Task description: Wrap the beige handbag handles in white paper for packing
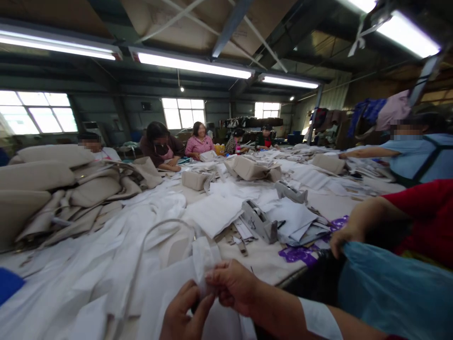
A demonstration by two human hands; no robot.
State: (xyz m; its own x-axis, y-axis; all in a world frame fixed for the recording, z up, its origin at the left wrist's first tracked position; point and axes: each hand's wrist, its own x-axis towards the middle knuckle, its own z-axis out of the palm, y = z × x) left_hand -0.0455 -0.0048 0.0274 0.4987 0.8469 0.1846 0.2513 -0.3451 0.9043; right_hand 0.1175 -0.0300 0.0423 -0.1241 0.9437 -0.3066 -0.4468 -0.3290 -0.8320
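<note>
A strip of thin white wrapping sheet [204, 257] stands up at the lower middle, pinched between the fingers of my right hand [235, 287]. My left hand [187, 309] is closed just below it, thumb and forefinger against the lower part of the same sheet. A pale bag strap [142, 248] arches up beside my hands, and its far end with a small metal ring meets the top of the sheet. Under my hands lies a white-covered piece [166, 293]; what is inside it is hidden.
Beige bags [35, 177] pile up at the left. Two grey tape dispensers [260, 221] stand among white sheets [214, 212] on the table. At the right, a red-sleeved person's hand [348, 236] grips a blue plastic bag [392, 288]. Other people sit around the table.
</note>
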